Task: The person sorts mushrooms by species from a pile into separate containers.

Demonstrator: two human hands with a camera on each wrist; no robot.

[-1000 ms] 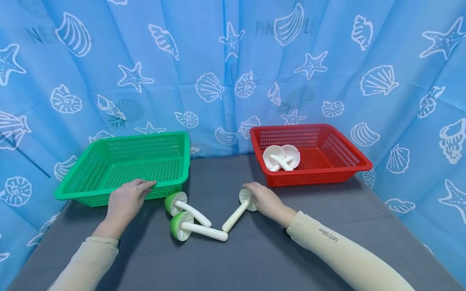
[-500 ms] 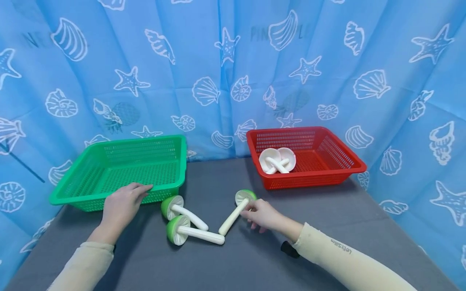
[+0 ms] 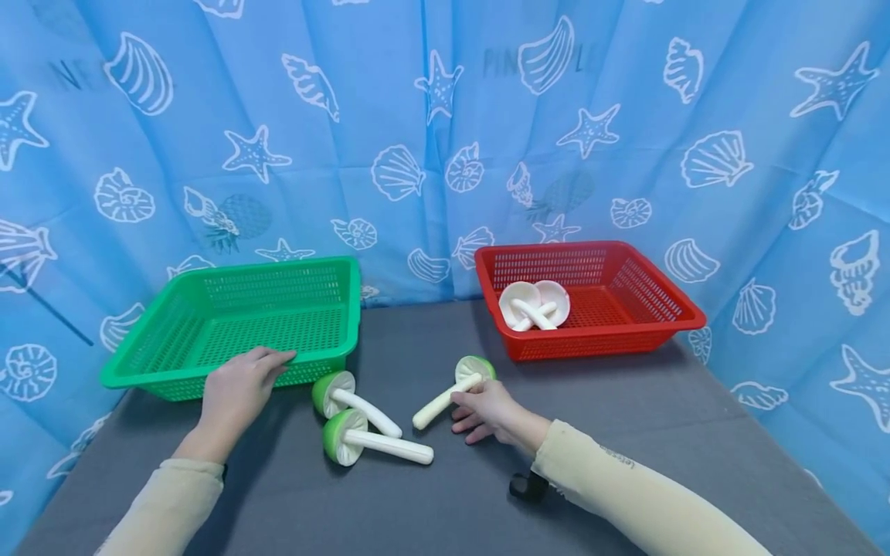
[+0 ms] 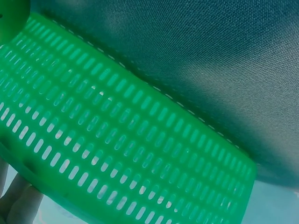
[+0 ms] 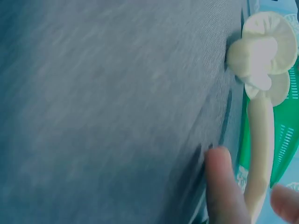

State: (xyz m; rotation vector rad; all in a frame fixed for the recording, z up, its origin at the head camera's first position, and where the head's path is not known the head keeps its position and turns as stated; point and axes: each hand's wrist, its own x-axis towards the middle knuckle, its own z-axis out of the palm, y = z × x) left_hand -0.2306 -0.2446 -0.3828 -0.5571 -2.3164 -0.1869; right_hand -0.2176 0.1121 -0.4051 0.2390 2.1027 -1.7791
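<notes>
My right hand [image 3: 492, 413] pinches the white stem of a toy mushroom [image 3: 445, 401] with a green cap, between thumb and fingers. In the right wrist view that stem [image 5: 261, 135] runs between two fingertips, and its cap is out of sight. My left hand [image 3: 239, 386] grips the front rim of the green basket [image 3: 229, 374]; the left wrist view shows fingers [image 4: 21, 203] at the basket's edge. Two more green-capped toy mushrooms, one farther back [image 3: 334, 394] and one nearer [image 3: 378, 442], lie on the table between the hands, caps toward the left.
A red basket [image 3: 591, 340] stands at the back right with two pale toy mushrooms [image 3: 534, 305] crossed at its left end. The green basket's visible floor holds nothing. A grey cloth [image 3: 417, 510] covers the table, and a blue shell-print curtain [image 3: 431, 193] hangs behind.
My right hand has slid from the mushroom's cap down to its stem and taken hold. The stem's free end has swung up and left. My left hand stays at the green basket's rim.
</notes>
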